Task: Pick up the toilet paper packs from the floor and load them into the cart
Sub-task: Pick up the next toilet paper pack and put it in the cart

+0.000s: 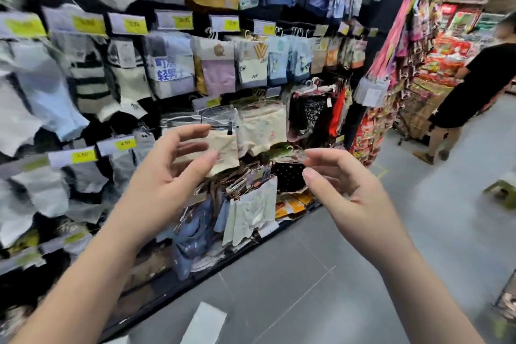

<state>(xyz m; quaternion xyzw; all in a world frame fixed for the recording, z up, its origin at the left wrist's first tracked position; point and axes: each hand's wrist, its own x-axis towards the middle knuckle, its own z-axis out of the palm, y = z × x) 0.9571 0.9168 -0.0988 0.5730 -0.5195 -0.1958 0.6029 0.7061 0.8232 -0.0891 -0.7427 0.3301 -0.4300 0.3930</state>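
Facing the tall dark display rack [370, 25] of hanging packaged socks and underwear, which fills everything beyond and to the left of both hands, the person has no toilet paper pack and no cart in view; where either lies cannot be told. The grey tiled floor [307, 274] runs below and to the right of the hands. A person in black clothes [474, 84] stands far beyond the right hand, and a low green plastic stool [501, 190] sits nearer on that side. The left hand [164, 176] and right hand [349, 198] hover apart, fingers loosely curled, holding nothing. The likely trouble is that a turn or stoop to search snags the hanging cream garment [223, 148] just behind the left fingertips, or meets the stool. A flat white sheet [205, 324] below the left forearm could slip underfoot.
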